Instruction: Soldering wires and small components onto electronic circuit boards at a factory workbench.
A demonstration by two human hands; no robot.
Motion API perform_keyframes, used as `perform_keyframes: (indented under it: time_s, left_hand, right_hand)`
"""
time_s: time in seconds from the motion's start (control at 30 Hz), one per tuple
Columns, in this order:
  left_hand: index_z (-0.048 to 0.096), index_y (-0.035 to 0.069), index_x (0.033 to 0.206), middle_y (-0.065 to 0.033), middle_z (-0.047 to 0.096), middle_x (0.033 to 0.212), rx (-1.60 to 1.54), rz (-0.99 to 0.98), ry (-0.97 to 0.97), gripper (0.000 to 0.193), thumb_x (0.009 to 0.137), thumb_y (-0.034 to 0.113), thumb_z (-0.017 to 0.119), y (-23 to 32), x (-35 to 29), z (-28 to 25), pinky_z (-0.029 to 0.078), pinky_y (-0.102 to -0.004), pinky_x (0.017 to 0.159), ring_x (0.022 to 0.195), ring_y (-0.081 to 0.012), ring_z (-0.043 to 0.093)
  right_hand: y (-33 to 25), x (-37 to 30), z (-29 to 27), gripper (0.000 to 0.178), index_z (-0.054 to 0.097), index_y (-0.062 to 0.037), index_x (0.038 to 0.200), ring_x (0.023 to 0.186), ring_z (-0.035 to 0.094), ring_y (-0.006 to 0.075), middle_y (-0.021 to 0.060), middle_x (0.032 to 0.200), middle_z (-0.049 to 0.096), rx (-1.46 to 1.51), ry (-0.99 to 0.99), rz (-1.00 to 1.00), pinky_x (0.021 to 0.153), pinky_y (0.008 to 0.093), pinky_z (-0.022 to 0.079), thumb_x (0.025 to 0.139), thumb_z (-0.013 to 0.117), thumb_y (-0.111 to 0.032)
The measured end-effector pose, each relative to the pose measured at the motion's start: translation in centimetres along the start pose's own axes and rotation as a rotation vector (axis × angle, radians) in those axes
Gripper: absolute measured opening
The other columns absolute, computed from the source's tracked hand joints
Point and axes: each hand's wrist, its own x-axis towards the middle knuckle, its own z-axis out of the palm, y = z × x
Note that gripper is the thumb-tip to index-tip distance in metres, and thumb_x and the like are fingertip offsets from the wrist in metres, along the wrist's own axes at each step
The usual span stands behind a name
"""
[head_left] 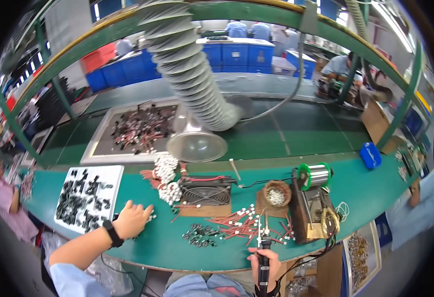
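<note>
My left hand, with a black band at the wrist, is bent over the table beside a white tray of small black parts. Its fingers curl downward and hide what is in them. A few tiny dark and pale pieces show by the fingertips. My right hand is closed round the black handle of a soldering iron, tip pointing away from me. Just beyond the tip lie red wires with white connectors. Left of them is a loose pile of small black parts.
A solder spool sits on a stand to the right, next to a brown bowl of white bits. A ribbed extraction hose ends in a clear hood. Behind, a framed tray holds wired parts. Other people work nearby.
</note>
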Motion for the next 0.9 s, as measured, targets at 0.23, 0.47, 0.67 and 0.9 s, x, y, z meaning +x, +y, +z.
perform_keyframes:
  time_s: [0.23,0.47,0.67,0.9]
  left_hand:
    - [0.049,0.006,0.116,-0.0072,0.054,0.080,0.040,-0.203,0.029,0.037,0.079,0.006,0.048,-4.7,1.6,-5.8,0.036,-0.0428,0.085,0.080,-0.0241,0.056]
    - [0.028,0.009,0.138,-0.0156,0.047,0.118,0.470,-0.341,0.419,0.080,0.069,0.021,0.066,-17.7,9.4,-6.6,0.022,-0.0482,0.105,0.114,-0.0289,0.045]
    - [0.037,0.006,0.132,-0.0181,0.043,0.128,0.246,-0.480,0.255,0.090,0.057,0.037,0.078,-16.2,9.6,-2.0,0.018,-0.0502,0.106,0.122,-0.0309,0.039]
    - [0.052,0.007,0.110,-0.0134,0.053,0.109,-0.164,-0.351,0.204,0.048,0.070,0.026,0.070,-2.9,1.9,-2.8,0.024,-0.0498,0.102,0.110,-0.0296,0.047]
  right_hand:
    - [1.2,-0.7,0.3,0.023,0.042,-0.0017,0.101,0.063,0.062,0.0193,0.0191,0.087,0.062,-0.010,0.031,0.029,0.060,0.0284,0.051,0.083,0.057,0.001]
    - [1.8,-1.3,1.7,0.025,0.043,-0.0020,0.105,0.066,0.058,0.0177,0.0183,0.089,0.060,0.009,0.175,0.069,0.061,0.0283,0.050,0.083,0.057,0.000]
    - [1.6,-1.5,1.5,0.026,0.044,-0.0025,0.107,0.066,0.058,0.0180,0.0182,0.089,0.060,-0.076,0.131,0.044,0.061,0.0284,0.049,0.083,0.056,0.000]
    - [1.5,-0.4,1.0,0.026,0.044,-0.0033,0.107,0.064,0.059,0.0194,0.0181,0.085,0.061,-0.220,0.030,-0.083,0.061,0.0291,0.050,0.084,0.055,0.001]
